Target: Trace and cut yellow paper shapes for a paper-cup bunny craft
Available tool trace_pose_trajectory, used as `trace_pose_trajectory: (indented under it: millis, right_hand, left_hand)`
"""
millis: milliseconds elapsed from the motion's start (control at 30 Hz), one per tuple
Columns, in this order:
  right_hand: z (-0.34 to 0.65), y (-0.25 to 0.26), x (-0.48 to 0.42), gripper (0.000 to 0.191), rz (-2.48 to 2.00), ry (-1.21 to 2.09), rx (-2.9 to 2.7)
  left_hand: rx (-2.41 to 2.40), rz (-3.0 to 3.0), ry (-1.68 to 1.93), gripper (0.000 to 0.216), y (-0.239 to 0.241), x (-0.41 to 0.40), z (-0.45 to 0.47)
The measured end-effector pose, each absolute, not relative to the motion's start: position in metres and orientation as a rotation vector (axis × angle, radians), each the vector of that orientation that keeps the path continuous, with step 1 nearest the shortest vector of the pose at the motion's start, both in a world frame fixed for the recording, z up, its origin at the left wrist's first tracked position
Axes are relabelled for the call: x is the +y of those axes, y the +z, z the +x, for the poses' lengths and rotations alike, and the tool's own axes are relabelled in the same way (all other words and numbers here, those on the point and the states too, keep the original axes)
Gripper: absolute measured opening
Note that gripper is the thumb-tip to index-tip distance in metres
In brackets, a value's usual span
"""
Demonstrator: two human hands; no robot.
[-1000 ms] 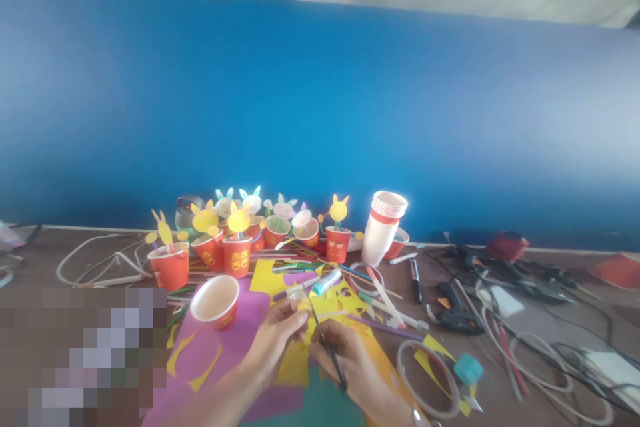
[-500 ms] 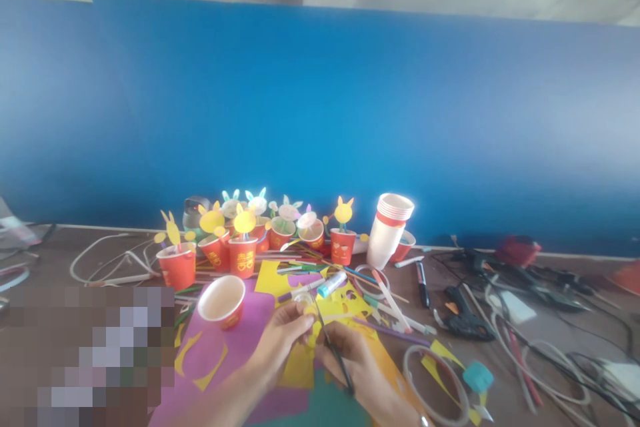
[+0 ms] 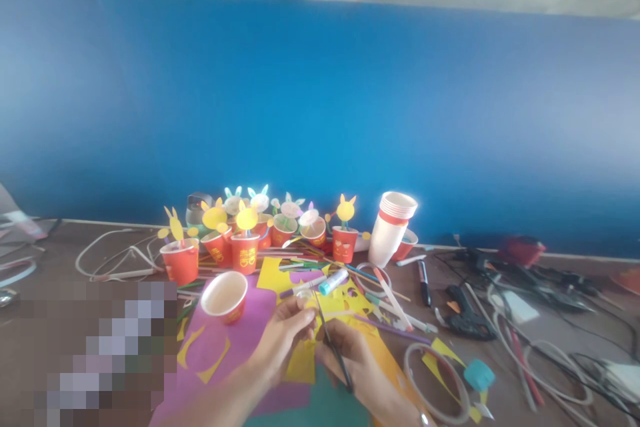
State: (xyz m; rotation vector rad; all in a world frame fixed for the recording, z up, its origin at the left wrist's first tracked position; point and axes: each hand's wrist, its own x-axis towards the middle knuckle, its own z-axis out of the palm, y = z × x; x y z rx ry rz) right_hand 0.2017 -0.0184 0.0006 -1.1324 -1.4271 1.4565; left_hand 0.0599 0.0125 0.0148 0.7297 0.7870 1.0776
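My left hand (image 3: 284,340) pinches a small yellow paper piece (image 3: 311,312) at its fingertips. My right hand (image 3: 356,363) is closed round the handles of dark scissors (image 3: 331,347), whose blades point up at that piece. Both hands hover over yellow (image 3: 301,365), purple (image 3: 235,340) and teal paper sheets at the table's near edge. A lone red paper cup (image 3: 225,295) stands on the purple sheet just left of my left hand.
Several red cups with paper bunny toppers (image 3: 245,240) line the blue backdrop. A stack of white cups (image 3: 391,227), markers, a glue stick (image 3: 333,281), tape rolls (image 3: 435,383), a black glue gun (image 3: 465,320) and cables (image 3: 540,360) lie to the right. White cord (image 3: 115,260) at left.
The view has shifted slightly; my hands keep the same hold on the yellow piece and scissors, staying almost in place.
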Motion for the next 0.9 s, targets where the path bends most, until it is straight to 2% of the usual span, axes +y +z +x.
trace_pose_trajectory:
  millis: [400, 900]
  right_hand:
    - [0.1985, 0.0037, -0.0189, 0.038, -1.147, 1.452, -1.419]
    - [0.2006, 0.0009, -0.0167, 0.032, -1.15, 1.414, -1.427]
  left_hand:
    - [0.782, 0.74, 1.061, 0.026, 0.013, 0.0125, 0.0602]
    - [0.788, 0.746, 1.072, 0.024, 0.0172, 0.0122, 0.0591]
